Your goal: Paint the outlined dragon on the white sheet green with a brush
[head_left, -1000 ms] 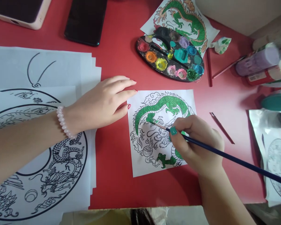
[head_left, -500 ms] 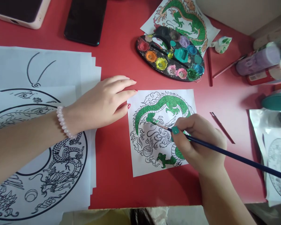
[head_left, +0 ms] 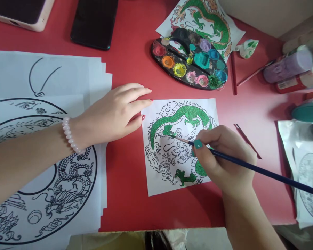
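Right hand (head_left: 225, 159) has the blue brush (head_left: 250, 168) in a tight pen grip, tip at the dragon's green foreleg. Dragon sheet (head_left: 179, 151) lies on the red table (head_left: 135, 211) between the 2 hands. Left hand (head_left: 117, 111) is palm-down, fingers loosely spread, gripping nothing; its tips only reach the sheet's upper-left corner and edge. Can't tell how hard they press. Main risk, I'd say: sheet skids or twists under a firm stroke, since it's steadied at 1 corner. Risk 2: tip jumps the line into the unpainted head just beside it; detail there is tiny. Risk 3: right hand sits over green on the sheet's right side, so it'd smear if wet. Can't judge wetness from here.
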Available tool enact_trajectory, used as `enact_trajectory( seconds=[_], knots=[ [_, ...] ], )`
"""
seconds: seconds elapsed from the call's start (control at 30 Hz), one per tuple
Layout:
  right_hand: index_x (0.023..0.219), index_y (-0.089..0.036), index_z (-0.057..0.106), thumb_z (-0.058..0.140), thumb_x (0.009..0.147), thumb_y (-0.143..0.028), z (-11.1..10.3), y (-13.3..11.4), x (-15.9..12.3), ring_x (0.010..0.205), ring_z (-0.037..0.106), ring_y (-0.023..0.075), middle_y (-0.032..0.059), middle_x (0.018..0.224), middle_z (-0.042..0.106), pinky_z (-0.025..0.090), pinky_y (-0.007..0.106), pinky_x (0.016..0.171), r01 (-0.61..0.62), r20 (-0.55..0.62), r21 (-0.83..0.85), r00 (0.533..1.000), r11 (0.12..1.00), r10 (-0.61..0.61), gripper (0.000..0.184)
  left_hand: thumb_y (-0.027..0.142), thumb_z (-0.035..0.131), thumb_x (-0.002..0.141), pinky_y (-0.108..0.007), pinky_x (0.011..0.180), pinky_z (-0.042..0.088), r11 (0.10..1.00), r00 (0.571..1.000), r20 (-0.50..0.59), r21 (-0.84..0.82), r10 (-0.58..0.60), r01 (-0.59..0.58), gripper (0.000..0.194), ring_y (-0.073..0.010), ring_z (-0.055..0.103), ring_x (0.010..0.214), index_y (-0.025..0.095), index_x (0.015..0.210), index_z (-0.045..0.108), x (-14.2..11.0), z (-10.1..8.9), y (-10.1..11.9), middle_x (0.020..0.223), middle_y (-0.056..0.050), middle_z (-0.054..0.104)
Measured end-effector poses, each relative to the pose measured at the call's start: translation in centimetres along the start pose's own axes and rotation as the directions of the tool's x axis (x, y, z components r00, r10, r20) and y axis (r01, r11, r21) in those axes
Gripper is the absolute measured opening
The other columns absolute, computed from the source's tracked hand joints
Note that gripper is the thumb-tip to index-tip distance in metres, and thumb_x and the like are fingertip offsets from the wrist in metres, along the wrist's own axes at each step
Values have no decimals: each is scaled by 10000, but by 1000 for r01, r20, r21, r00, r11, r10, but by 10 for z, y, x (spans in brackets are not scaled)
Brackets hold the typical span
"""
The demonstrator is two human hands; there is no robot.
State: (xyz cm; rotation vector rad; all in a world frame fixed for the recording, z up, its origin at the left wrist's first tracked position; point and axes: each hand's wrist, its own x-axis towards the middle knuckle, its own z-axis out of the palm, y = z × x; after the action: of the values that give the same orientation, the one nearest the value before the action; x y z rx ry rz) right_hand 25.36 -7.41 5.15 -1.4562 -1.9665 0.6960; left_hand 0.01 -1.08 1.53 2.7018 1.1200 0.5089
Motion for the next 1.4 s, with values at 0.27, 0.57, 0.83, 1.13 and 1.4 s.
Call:
enact_trajectory(
  seconds=[0.27, 0.57, 0.83, 1.13, 1.4],
  knots=[
    [725, -196, 471, 532, 752, -104, 0, -1, 1, 478, 428, 48, -48, 583, 496, 361, 184, 429, 37, -9, -18, 999, 999, -37, 114, 228, 362, 934, -435, 1096, 386, 1000, 1000, 0, 4, 4, -4, 389, -272, 437, 1283, 54, 1214, 568, 1, 0, 0, 1333, -162, 517],
    [715, -191, 474, 530, 739, -103, 0, -1, 1, 465, 418, 43, -49, 572, 489, 343, 182, 418, 25, -22, -20, 999, 999, -26, 108, 232, 359, 930, -436, 1094, 390, 1000, 1000, 3, 0, -1, 1, 392, -272, 439, 1284, 62, 1212, 571, 1, 0, 0, 1334, -154, 517],
    [786, -203, 490, 527, 723, -87, -7, 5, 0, 547, 463, 78, -24, 656, 525, 371, 232, 486, -36, 14, 132, 999, 991, 35, 138, 229, 358, 931, -445, 1095, 389, 1000, 1000, 0, 1, 1, -1, 394, -280, 441, 1281, 53, 1209, 575, 0, 0, 0, 1336, -160, 517],
    [738, -193, 484, 517, 691, -76, -8, 7, 3, 520, 395, 68, -24, 643, 504, 321, 242, 459, -23, 81, 122, 997, 992, 14, 130, 252, 355, 934, -452, 1107, 368, 999, 1000, 23, -28, -19, 19, 397, -275, 417, 1304, 88, 1232, 560, 1, -1, 0, 1360, -142, 497],
    [723, -192, 485, 510, 681, -63, -6, 7, 4, 534, 419, 66, -28, 649, 504, 341, 228, 462, 4, 83, 56, 997, 998, -9, 138, 249, 363, 925, -469, 1094, 385, 999, 1000, 22, -24, -21, 22, 394, -282, 435, 1293, 102, 1227, 567, 1, -1, 1, 1353, -141, 509]
  ],
)
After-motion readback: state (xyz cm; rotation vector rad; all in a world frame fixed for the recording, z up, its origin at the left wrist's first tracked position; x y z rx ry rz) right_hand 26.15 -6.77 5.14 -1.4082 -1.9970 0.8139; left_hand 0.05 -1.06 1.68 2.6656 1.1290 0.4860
